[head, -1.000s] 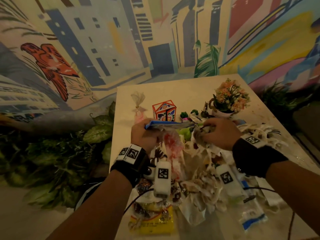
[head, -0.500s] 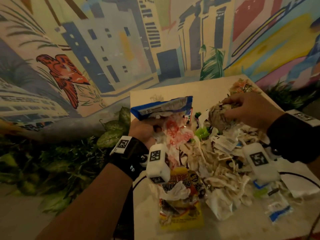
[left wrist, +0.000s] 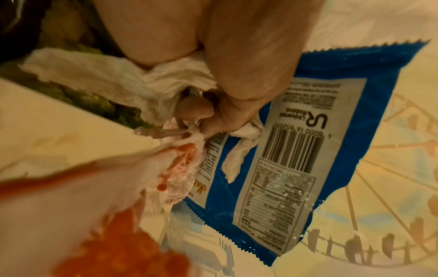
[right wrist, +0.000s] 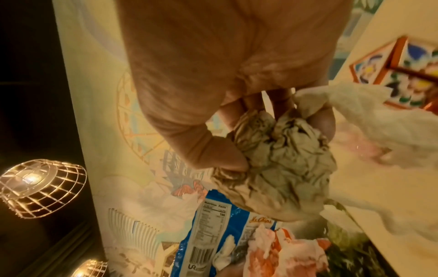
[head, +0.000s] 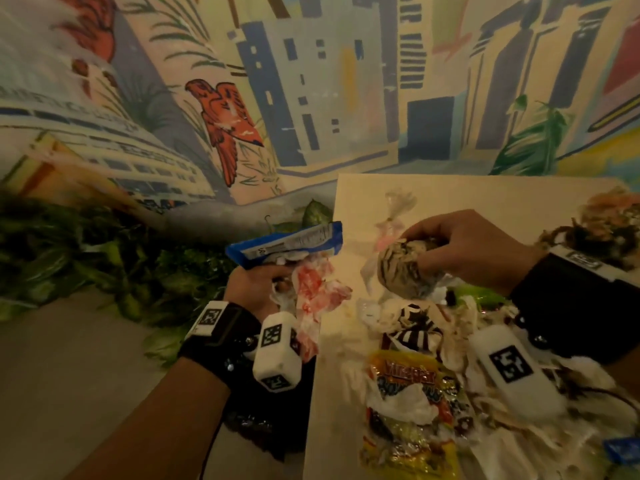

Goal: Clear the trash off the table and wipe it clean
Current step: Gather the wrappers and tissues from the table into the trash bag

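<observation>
My left hand (head: 258,289) is clenched round a blue chip wrapper (head: 287,242) and a red-stained napkin (head: 313,292), now carried out past the table's (head: 467,195) left edge. My right hand (head: 474,249) grips a crumpled paper ball (head: 401,268), lifted higher than before. Below lie a yellow snack bag (head: 412,403) and what looks like shredded tissue.
</observation>
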Demonstrator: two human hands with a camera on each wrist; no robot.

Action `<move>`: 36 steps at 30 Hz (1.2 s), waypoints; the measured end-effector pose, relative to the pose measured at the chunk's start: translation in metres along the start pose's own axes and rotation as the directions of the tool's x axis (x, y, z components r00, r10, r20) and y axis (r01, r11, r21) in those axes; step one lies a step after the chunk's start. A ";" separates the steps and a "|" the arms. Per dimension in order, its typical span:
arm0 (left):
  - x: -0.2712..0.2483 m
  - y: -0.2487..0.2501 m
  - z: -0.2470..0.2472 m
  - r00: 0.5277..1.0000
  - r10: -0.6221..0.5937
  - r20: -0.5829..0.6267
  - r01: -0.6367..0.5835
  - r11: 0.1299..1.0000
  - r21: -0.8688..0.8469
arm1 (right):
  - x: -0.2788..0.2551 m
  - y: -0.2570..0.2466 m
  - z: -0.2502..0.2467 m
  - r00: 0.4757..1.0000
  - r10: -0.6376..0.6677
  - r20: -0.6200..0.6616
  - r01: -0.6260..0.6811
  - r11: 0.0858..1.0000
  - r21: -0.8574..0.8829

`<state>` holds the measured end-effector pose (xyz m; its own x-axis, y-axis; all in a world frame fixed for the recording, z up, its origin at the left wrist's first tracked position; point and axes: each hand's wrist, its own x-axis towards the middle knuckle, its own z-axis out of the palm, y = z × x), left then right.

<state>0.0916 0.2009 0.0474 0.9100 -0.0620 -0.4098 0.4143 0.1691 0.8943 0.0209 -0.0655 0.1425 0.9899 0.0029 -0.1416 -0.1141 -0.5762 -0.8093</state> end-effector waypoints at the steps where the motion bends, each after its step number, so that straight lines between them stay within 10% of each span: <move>1: 0.003 -0.004 -0.014 0.999 -0.021 -0.043 0.021 1.000 -0.001 | 0.005 -0.003 0.013 1.000 -0.010 0.026 0.009 1.000 0.011; 17: 0.098 -0.077 -0.195 0.947 -0.218 -0.238 0.274 0.932 0.237 | 0.090 -0.012 0.246 0.923 0.349 0.163 -0.383 0.785 0.487; 25: 0.140 -0.141 -0.239 0.884 -0.369 -0.289 0.424 0.891 0.160 | 0.128 0.023 0.335 0.754 0.567 0.332 -0.598 0.384 0.704; 36: 0.195 -0.273 -0.274 0.839 -0.462 -0.288 0.527 0.821 0.220 | 0.147 0.138 0.456 0.528 0.825 0.200 -0.748 0.341 0.569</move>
<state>0.1525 0.4117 -0.3263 0.5682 0.1536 -0.8084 0.8229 -0.1103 0.5574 0.1128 0.2280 -0.2496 0.4119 -0.3107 -0.8566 -0.8273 0.2666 -0.4945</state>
